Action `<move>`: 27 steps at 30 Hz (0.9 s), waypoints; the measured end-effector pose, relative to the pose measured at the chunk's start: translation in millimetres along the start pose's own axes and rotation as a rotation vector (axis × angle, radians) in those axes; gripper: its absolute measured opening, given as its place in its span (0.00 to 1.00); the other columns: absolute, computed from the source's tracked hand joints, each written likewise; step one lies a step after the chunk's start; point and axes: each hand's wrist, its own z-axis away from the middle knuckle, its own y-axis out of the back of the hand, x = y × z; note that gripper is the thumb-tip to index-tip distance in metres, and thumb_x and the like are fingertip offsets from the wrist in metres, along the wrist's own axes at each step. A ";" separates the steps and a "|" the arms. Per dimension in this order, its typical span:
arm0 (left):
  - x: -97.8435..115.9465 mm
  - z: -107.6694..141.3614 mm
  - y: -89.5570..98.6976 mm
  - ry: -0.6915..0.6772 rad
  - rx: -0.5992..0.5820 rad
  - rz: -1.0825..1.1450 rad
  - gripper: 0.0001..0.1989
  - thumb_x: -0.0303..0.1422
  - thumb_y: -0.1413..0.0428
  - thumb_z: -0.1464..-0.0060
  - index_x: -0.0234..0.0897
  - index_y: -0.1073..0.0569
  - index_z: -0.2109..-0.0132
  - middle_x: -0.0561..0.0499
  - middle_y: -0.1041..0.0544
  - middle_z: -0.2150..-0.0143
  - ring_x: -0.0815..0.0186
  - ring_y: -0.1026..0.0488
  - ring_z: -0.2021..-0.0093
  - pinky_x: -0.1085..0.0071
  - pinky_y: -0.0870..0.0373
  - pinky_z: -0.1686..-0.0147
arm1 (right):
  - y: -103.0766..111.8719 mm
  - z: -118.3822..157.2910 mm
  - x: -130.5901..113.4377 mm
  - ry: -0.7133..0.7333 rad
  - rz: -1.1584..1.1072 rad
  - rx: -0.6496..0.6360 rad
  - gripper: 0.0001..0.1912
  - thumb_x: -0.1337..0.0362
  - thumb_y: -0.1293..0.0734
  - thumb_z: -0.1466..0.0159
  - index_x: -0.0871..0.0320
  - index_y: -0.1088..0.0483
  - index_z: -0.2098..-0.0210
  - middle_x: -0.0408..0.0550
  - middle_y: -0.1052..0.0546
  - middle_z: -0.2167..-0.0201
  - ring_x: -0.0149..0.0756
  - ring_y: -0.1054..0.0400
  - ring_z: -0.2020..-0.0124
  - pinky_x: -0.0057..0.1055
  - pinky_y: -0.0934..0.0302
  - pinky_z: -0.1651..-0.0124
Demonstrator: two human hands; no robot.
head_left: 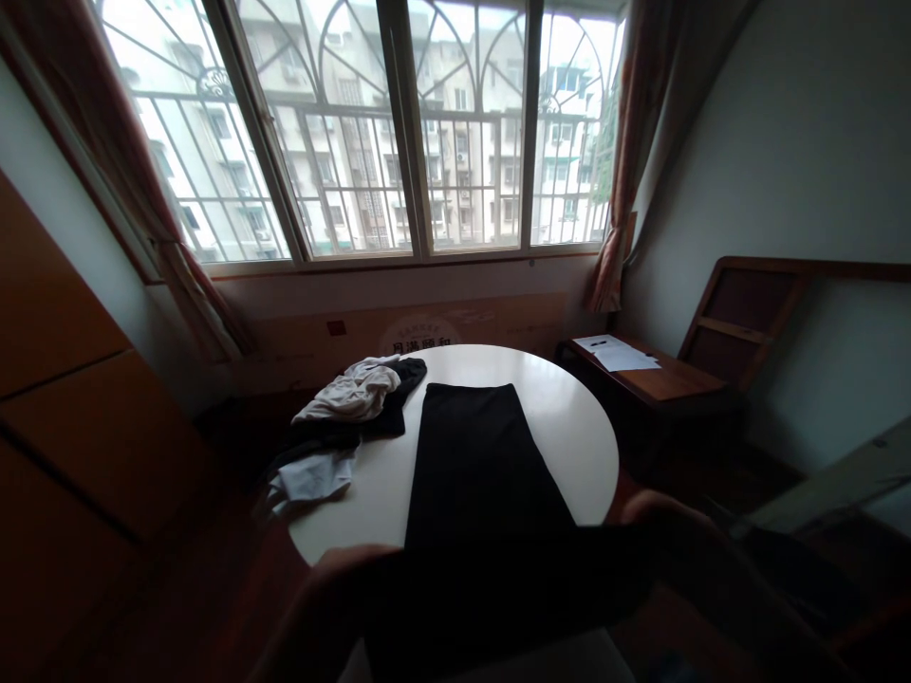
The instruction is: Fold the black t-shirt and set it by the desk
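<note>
A long black garment [476,455] lies smooth and flat over the middle of the round white table, its far end narrower in view. Its near end is lifted off the table towards me. My left hand [348,562] grips the left corner of that raised end, and my right hand [669,507] grips the right corner. Both hands are dark and partly blurred, and the fingers are mostly hidden by the cloth. Whether the garment is trousers or something else I cannot tell.
On the left of the white table [580,417] is a heap of clothes: a crumpled whitish garment [356,391], dark cloth and a pale grey piece [313,477] at the edge. A wooden bench [661,379] with papers [616,353] stands right. Barred windows and curtains lie ahead.
</note>
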 end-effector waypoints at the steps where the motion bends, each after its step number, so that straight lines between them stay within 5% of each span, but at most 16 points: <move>1: 5.8 -22.6 -5.5 0.034 0.015 0.021 0.20 0.53 0.40 0.49 0.41 0.17 0.63 0.50 0.20 0.72 0.59 0.25 0.72 0.68 0.26 0.76 | -0.9 -19.0 -0.4 0.008 -0.030 0.009 0.24 0.41 0.30 0.38 0.55 0.23 0.59 0.50 0.22 0.72 0.40 0.27 0.74 0.33 0.30 0.73; 7: 5.2 -149.8 -41.1 0.297 0.073 0.205 0.25 0.53 0.35 0.54 0.31 0.22 0.68 0.53 0.26 0.76 0.68 0.32 0.75 0.76 0.37 0.77 | -14.6 -122.7 -0.2 0.028 -0.123 0.103 0.20 0.49 0.28 0.38 0.56 0.26 0.55 0.47 0.21 0.65 0.40 0.26 0.63 0.34 0.29 0.62; 12: -39.0 -230.3 -55.4 0.406 0.015 0.378 0.32 0.55 0.33 0.60 0.29 0.22 0.62 0.47 0.21 0.71 0.64 0.27 0.71 0.72 0.32 0.72 | -28.5 -201.2 21.4 0.031 -0.199 0.148 0.19 0.50 0.29 0.38 0.59 0.25 0.57 0.49 0.20 0.62 0.41 0.28 0.61 0.35 0.31 0.59; 16: -81.6 -286.1 -63.0 0.507 0.007 0.358 0.27 0.52 0.35 0.53 0.29 0.23 0.61 0.45 0.20 0.68 0.63 0.25 0.70 0.72 0.30 0.71 | -38.6 -269.4 60.7 -0.032 -0.211 0.172 0.18 0.51 0.30 0.40 0.59 0.26 0.59 0.50 0.20 0.62 0.41 0.27 0.61 0.35 0.31 0.58; 21: -125.0 -327.7 -74.5 0.623 0.001 0.294 0.18 0.44 0.35 0.48 0.31 0.24 0.63 0.47 0.21 0.72 0.65 0.27 0.74 0.72 0.32 0.74 | -58.4 -329.6 118.9 -0.203 -0.089 0.129 0.16 0.55 0.33 0.41 0.60 0.26 0.60 0.50 0.19 0.64 0.41 0.26 0.62 0.33 0.32 0.61; 27: -163.7 -338.0 -87.8 0.674 -0.005 0.216 0.13 0.38 0.34 0.49 0.31 0.24 0.68 0.47 0.23 0.75 0.62 0.25 0.73 0.71 0.31 0.73 | -72.5 -345.0 162.8 -0.273 0.064 0.084 0.09 0.60 0.33 0.43 0.59 0.26 0.69 0.48 0.20 0.70 0.41 0.26 0.66 0.32 0.34 0.64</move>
